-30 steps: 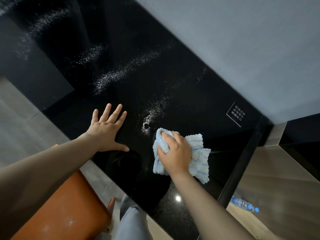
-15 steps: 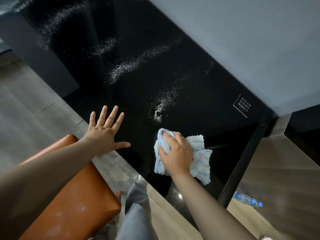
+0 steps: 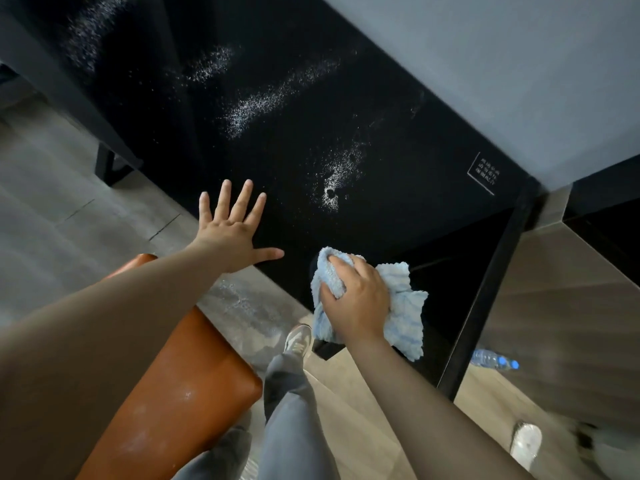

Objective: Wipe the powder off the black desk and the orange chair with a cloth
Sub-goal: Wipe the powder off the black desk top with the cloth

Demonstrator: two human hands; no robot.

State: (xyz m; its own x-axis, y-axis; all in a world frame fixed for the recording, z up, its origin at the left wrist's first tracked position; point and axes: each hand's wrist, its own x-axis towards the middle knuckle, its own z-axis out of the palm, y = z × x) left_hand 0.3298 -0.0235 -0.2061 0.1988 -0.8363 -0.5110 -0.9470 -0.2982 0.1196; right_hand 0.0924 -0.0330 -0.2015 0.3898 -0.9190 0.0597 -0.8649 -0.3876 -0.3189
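My left hand [image 3: 235, 233] lies flat, fingers spread, at the glossy black desk [image 3: 398, 116]'s near edge. To its right, my right hand [image 3: 356, 299] grips the crumpled light-blue cloth [image 3: 405, 313]. White powder streaks [image 3: 336, 178] lie farther in. The orange padded chair [image 3: 180, 393] is near left.

Desk [image 3: 398, 109] top presents as black, glossy, stone-like, dusted with fine white powder [image 3: 337, 178]; cloth [image 3: 403, 306] is pale blue, ribbed, fluffy terry; chair [image 3: 180, 386] seat is smooth orange leather-like upholstery with faint whitish smears; floor [image 3: 52, 209] appears matt grey wood-grain plank.
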